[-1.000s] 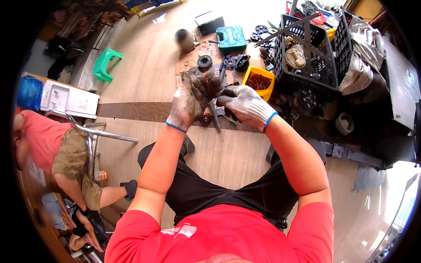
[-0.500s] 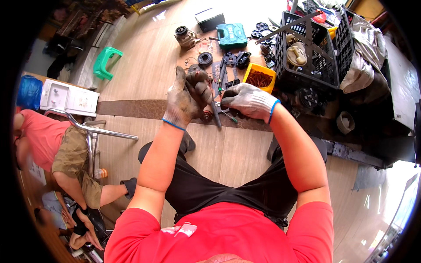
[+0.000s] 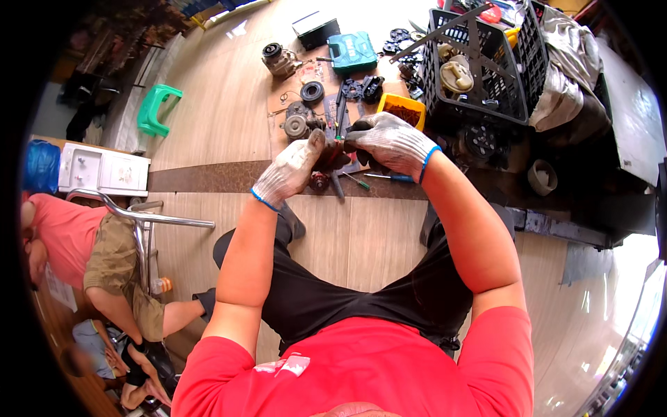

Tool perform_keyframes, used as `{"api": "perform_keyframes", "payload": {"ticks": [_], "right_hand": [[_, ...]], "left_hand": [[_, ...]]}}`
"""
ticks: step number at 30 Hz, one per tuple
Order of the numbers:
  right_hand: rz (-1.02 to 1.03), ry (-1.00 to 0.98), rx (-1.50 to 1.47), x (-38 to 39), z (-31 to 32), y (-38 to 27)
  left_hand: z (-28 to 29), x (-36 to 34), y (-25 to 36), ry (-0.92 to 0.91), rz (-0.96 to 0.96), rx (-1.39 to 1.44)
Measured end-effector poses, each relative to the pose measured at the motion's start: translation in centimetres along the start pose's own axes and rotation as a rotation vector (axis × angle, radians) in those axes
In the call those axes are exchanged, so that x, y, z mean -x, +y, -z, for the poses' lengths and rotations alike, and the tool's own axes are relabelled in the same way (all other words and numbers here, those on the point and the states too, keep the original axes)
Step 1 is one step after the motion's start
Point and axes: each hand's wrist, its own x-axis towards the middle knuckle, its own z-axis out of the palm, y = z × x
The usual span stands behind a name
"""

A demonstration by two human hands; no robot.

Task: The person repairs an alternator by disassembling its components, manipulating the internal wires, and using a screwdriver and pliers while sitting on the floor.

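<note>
My left hand (image 3: 292,170), in a grimy white glove with a blue cuff, is closed with its thumb on top. My right hand (image 3: 396,144), gloved alike, is closed opposite it, its dark fingertips pinched and pointing left. The hands face each other a short way apart over a dark, greasy patch; what they grip is too small and dark to make out. Just beyond my left hand lies a round metal part (image 3: 297,126). Below the hands are a dark bar-like handle (image 3: 338,186), a green-handled screwdriver (image 3: 357,181) and a blue-handled screwdriver (image 3: 397,178).
Farther off lie a black pulley ring (image 3: 312,92), a compressor-like metal unit (image 3: 279,61) and a teal tool case (image 3: 352,53). A yellow bin (image 3: 421,111) of rusty screws and a black crate (image 3: 479,111) stand right. A green stool (image 3: 147,115) and seated people are left.
My left hand has turned over from palm up with fingers raised to closed, and moved nearer me. My right hand has shifted slightly up. The round metal part and blue-handled screwdriver now show.
</note>
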Motion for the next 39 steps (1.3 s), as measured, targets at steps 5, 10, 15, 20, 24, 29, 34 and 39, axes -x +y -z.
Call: {"api": "perform_keyframes", "payload": {"ticks": [5,10,15,20,24,29,34,39], "right_hand": [[-0.152,0.05,0.019,-0.5,-0.9,-0.1],[-0.092,0.068,0.017,-0.5,-2.3,-0.1],[0.0,0.058,0.049,-0.6,-3.6,1.7],[-0.098,0.016,0.017,-0.6,-3.5,1.0],[-0.129,-0.069,0.066,-0.9,-2.1,0.9],[0.315,-0.108,0.614,-0.9,-0.1,2.2],[-0.117,-0.04,0.161,-0.7,-0.1,0.9],[-0.231,0.096,0.115,-0.9,-1.1,0.2]], "left_hand": [[-1.2,-2.0,5.4,0.207,0.158,0.98],[-1.0,-2.3,6.7,0.366,0.013,1.536],[-0.1,-2.4,7.7,0.514,-0.076,1.605],[0.2,-2.0,7.3,0.445,-0.096,1.605],[0.9,-1.7,5.8,0.248,-0.085,1.789],[0.9,-0.5,7.1,0.182,0.2,1.197],[0.6,0.1,7.2,0.0,0.293,0.763],[0.0,-0.6,5.1,0.041,0.239,0.476]]}}
